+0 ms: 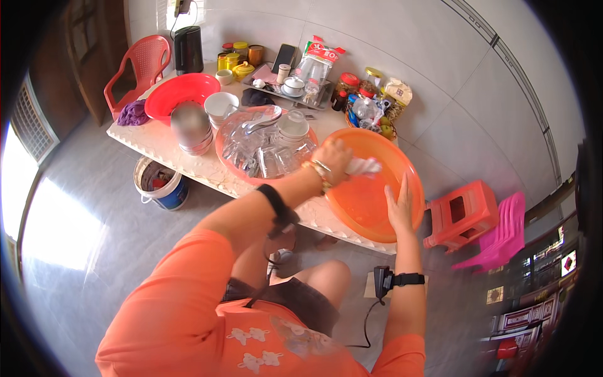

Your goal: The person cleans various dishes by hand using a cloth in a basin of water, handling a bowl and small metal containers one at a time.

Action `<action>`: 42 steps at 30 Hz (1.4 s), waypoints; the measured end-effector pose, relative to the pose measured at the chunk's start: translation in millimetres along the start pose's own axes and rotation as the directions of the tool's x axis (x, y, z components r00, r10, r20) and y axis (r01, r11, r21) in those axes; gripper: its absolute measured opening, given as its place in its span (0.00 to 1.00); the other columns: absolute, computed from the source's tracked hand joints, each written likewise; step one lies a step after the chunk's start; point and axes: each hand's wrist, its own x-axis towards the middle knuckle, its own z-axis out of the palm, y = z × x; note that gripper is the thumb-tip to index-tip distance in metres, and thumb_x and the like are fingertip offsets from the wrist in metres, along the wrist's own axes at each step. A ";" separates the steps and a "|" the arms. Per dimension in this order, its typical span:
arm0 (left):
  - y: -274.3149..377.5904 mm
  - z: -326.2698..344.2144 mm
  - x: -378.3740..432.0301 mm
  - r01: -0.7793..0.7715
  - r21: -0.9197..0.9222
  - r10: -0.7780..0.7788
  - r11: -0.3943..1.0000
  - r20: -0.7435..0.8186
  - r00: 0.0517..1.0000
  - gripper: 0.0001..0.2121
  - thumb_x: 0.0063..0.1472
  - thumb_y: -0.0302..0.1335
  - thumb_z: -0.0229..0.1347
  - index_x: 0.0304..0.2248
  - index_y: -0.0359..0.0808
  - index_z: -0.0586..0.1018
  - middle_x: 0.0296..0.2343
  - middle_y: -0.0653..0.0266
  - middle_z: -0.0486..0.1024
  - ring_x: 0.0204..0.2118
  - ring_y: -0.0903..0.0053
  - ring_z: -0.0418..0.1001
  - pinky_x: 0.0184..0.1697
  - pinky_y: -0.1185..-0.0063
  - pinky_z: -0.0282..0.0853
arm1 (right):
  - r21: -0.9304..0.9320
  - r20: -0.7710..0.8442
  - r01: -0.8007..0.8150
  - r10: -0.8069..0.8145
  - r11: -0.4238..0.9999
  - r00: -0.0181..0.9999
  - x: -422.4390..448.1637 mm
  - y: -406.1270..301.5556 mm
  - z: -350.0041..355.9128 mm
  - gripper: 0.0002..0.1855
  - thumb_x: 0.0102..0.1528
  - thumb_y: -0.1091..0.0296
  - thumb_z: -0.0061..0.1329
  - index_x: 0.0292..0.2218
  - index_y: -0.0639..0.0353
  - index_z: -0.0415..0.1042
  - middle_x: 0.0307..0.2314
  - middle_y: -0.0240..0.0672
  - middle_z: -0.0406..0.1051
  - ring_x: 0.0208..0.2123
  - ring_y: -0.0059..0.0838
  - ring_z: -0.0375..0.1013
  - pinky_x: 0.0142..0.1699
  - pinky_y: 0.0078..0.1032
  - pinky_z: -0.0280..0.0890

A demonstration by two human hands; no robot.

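My left hand [333,162], blurred, holds a bunched white and pink cloth [365,167] above the near-left part of a large orange plastic basin [360,207]. At the basin's right side my right hand [399,205] lies against it with fingers straight and thumb spread. Left of the basin stands a pink tray [226,162] full of clear glasses [273,161], white spoons [261,121] and a stack of small white bowls [293,128]. A stack of metal-looking bowls [192,127] and a stack of white bowls [221,106] stand farther left.
On the table [212,169] also sit a red basin [186,92], a purple cloth [133,113], a tea tray [325,96] and several jars [347,84]. A bucket [162,186] stands on the floor at left. Red [464,214] and pink stools [504,231] stand at right.
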 end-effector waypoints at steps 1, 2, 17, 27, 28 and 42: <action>-17.6 -6.6 -1.4 0.010 0.086 -0.007 0.996 -0.032 0.999 0.23 0.42 0.41 0.61 0.36 0.38 0.71 0.35 0.57 0.67 0.43 0.60 0.64 0.41 0.70 0.65 | -0.083 0.013 0.016 -0.015 0.996 1.000 -7.4 0.8 -3.3 0.38 0.52 0.47 0.43 0.58 0.45 0.41 0.51 0.57 0.51 0.53 0.53 0.52 0.56 0.41 0.45; -36.6 -10.9 -4.5 0.026 0.172 -0.016 0.985 -0.061 0.998 0.22 0.40 0.41 0.62 0.35 0.39 0.73 0.36 0.58 0.67 0.45 0.61 0.62 0.44 0.70 0.63 | -0.079 0.013 0.009 -0.008 0.997 1.000 -14.6 3.9 -4.5 0.38 0.52 0.47 0.43 0.58 0.45 0.41 0.51 0.57 0.51 0.53 0.53 0.52 0.56 0.41 0.45; -125.9 -52.0 -33.8 0.141 0.368 -0.162 0.919 0.028 0.986 0.29 0.39 0.48 0.60 0.39 0.38 0.74 0.51 0.51 0.56 0.57 0.50 0.41 0.56 0.52 0.36 | -0.345 -0.216 -0.091 0.016 0.934 0.976 -55.8 34.8 1.1 0.15 0.47 0.65 0.47 0.39 0.54 0.70 0.35 0.38 0.69 0.40 0.37 0.67 0.47 0.33 0.59; -64.0 -25.7 -29.4 -0.132 0.178 0.151 0.975 -0.100 0.983 0.20 0.45 0.36 0.59 0.38 0.39 0.73 0.48 0.54 0.60 0.55 0.52 0.49 0.55 0.62 0.49 | -0.388 -0.222 -0.054 -0.036 0.920 0.974 -51.9 37.5 11.0 0.08 0.44 0.71 0.46 0.29 0.57 0.74 0.32 0.42 0.69 0.36 0.40 0.67 0.43 0.35 0.60; -53.7 -13.8 -29.4 -0.213 0.079 0.218 0.974 -0.071 0.973 0.19 0.47 0.37 0.58 0.38 0.38 0.73 0.48 0.53 0.60 0.55 0.52 0.49 0.55 0.63 0.49 | -0.477 -0.209 -0.062 -0.045 0.877 0.977 -52.4 30.9 8.9 0.10 0.44 0.71 0.46 0.32 0.57 0.74 0.37 0.44 0.67 0.39 0.41 0.66 0.45 0.35 0.59; 14.3 74.2 -40.5 -0.077 -0.071 0.083 0.994 0.086 0.993 0.16 0.58 0.42 0.43 0.39 0.43 0.74 0.52 0.56 0.56 0.58 0.50 0.40 0.54 0.49 0.38 | -0.118 -0.140 -0.018 0.001 0.993 0.990 -54.6 22.6 3.8 0.07 0.47 0.66 0.49 0.24 0.59 0.69 0.23 0.40 0.70 0.26 0.41 0.69 0.29 0.33 0.63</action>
